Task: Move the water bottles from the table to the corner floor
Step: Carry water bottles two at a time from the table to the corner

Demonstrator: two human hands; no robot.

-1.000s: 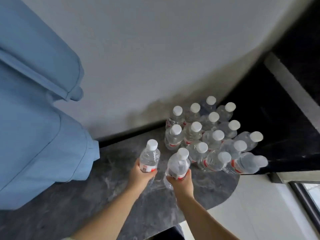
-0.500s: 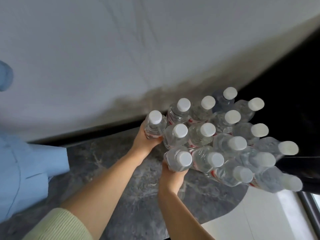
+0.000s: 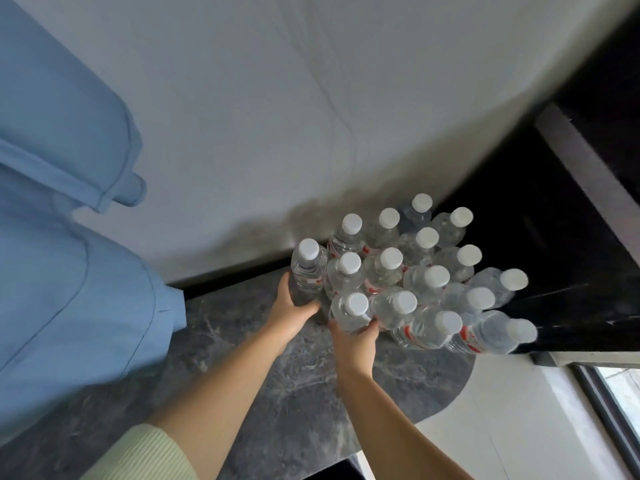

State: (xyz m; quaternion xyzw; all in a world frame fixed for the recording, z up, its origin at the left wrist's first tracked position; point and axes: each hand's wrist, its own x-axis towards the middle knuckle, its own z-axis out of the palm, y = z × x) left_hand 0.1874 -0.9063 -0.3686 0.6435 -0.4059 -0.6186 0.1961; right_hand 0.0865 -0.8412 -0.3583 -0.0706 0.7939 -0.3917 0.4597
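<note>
Several clear water bottles with white caps and red labels stand packed together (image 3: 419, 268) on the dark marbled floor (image 3: 277, 393) in the corner, against a white wall. My left hand (image 3: 294, 308) grips the lower body of one bottle (image 3: 308, 268) at the group's left edge. My right hand (image 3: 356, 341) holds another bottle (image 3: 351, 311) at the group's near edge. Both bottles stand upright and touch their neighbours.
A blue curtain or fabric (image 3: 62, 237) hangs at the left, down to the floor. A black cabinet or panel (image 3: 554, 254) closes the corner on the right. A white floor area (image 3: 519, 427) and a window frame (image 3: 616, 410) lie at the lower right.
Both hands carried their bottles forward to the group and down onto the floor beside it. The view swung, so the blue fabric fills the left again.
</note>
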